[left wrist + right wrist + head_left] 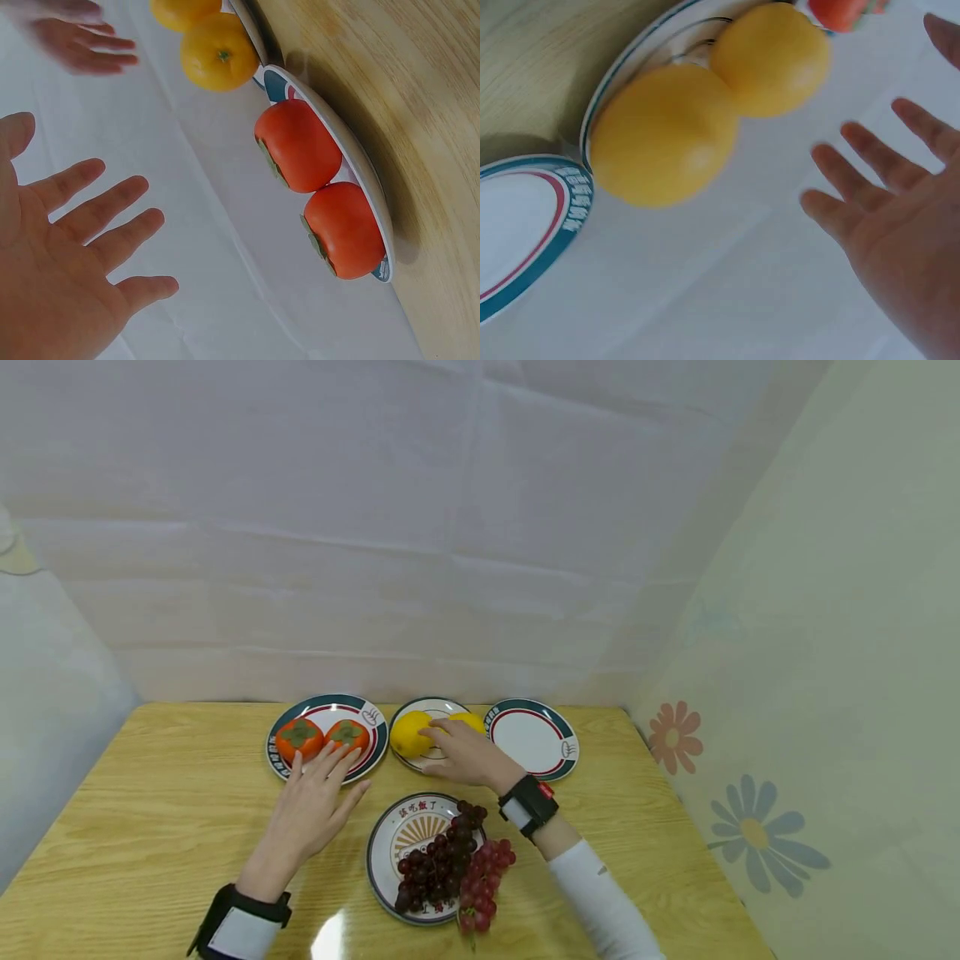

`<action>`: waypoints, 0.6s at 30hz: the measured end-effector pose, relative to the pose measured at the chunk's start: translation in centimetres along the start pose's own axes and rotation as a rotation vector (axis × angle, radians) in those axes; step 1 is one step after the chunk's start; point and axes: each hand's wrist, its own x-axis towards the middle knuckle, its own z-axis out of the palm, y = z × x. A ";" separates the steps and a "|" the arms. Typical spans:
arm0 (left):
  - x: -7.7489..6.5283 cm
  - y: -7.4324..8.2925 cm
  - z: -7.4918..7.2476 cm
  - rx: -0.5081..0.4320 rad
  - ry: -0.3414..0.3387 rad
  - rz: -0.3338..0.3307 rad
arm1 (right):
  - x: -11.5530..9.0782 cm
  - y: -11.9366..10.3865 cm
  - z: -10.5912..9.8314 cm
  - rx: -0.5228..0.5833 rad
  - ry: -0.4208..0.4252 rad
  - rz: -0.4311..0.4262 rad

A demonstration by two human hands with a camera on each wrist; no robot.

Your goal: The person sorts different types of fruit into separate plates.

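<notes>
Two orange persimmons (298, 146) with green leaf caps lie side by side on a green-rimmed plate (330, 703) at the back left. My left hand (303, 814) hovers in front of them with its fingers straight and spread, holding nothing. Two round yellow fruits (664, 135) sit together on the middle plate (427, 702); in the left wrist view one shows a small green stem end. Above these fruits, my right hand (468, 753) reaches in with fingers extended. In the right wrist view that hand is apart from the fruits and grips nothing.
A green-rimmed plate (530, 739) with a red ring stands at the back right. Nearer, a patterned plate (384, 860) carries a dark grape bunch (441, 860); a red grape bunch (483, 885) lies over its right edge. Walls bound the wooden table (165, 827) behind and beside.
</notes>
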 end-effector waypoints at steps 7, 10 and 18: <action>0.1 0.2 0.1 -0.013 0.006 0.009 | -8.9 -0.1 -0.1 0.055 -0.024 -0.057; 0.1 0.3 0.0 -0.016 0.001 0.011 | -12.3 -0.4 1.0 0.072 -0.015 -0.084; -0.1 0.4 0.0 -0.021 0.001 0.006 | -16.3 -1.0 4.4 0.068 0.050 -0.229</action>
